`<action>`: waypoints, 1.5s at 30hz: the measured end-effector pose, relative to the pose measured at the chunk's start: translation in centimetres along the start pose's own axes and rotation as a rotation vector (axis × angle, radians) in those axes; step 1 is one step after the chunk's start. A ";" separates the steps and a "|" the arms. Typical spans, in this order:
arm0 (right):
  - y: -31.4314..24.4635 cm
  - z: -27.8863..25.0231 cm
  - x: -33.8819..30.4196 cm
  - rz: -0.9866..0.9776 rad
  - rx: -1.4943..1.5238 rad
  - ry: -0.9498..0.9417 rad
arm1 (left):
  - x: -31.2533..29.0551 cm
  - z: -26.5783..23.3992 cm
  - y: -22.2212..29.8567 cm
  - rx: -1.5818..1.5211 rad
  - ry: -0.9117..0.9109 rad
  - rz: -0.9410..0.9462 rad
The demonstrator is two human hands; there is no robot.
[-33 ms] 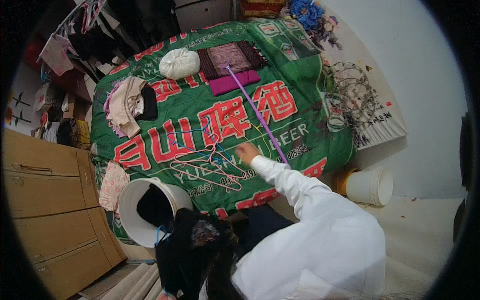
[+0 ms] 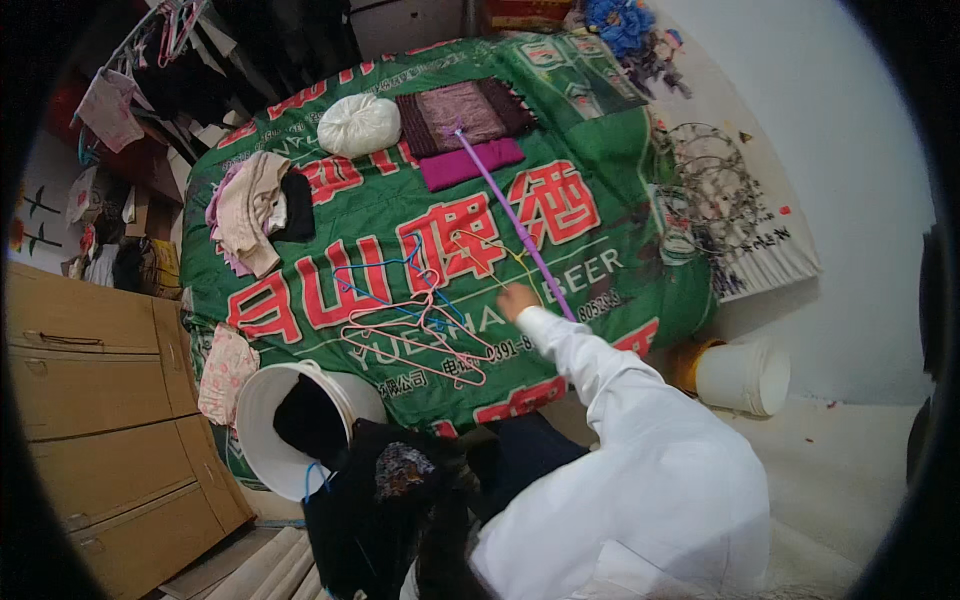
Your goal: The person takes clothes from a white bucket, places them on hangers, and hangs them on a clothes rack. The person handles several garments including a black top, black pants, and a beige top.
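My right hand (image 2: 517,300), in a white sleeve (image 2: 640,410), reaches over the green printed cover. Its fingers look curled at the near end of a yellow clothes hanger (image 2: 486,262), which still lies flat. Left of it, a pink clothes hanger (image 2: 415,328) lies across a blue clothes hanger (image 2: 378,285). A long purple pole (image 2: 510,215) lies just beyond my hand. Low in front of me hangs a black garment (image 2: 365,520), with part of a blue hanger (image 2: 316,472) at its top. My left hand does not show.
A white bucket (image 2: 262,440) holding dark cloth stands at the near left, beside drawers (image 2: 90,400). On the green cover (image 2: 350,225) lie folded clothes (image 2: 250,215), a white bag (image 2: 358,126) and a fringed brown cloth (image 2: 462,112). Another white bucket (image 2: 730,376) lies at right.
My right hand has shifted a little to the right and away from me, to the yellow hanger's near end. The black garment has swung slightly. The hangers on the cover stay put.
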State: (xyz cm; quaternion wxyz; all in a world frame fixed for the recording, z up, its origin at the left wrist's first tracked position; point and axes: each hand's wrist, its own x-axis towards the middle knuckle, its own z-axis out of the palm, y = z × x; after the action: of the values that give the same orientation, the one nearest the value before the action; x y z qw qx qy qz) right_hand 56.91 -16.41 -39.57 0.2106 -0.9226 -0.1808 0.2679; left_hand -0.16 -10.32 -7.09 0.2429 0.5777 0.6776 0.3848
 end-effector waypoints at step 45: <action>-17.7 10.8 -22.3 -1.558 -0.067 -1.756 | -14.9 -38.9 22.0 -0.062 0.899 0.274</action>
State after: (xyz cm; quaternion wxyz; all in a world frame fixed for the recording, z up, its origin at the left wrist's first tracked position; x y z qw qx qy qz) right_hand 29.22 -8.23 -29.99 0.0961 -0.0666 -0.7866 0.6062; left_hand -13.95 -33.36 31.64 -0.1108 0.4304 0.6213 0.6454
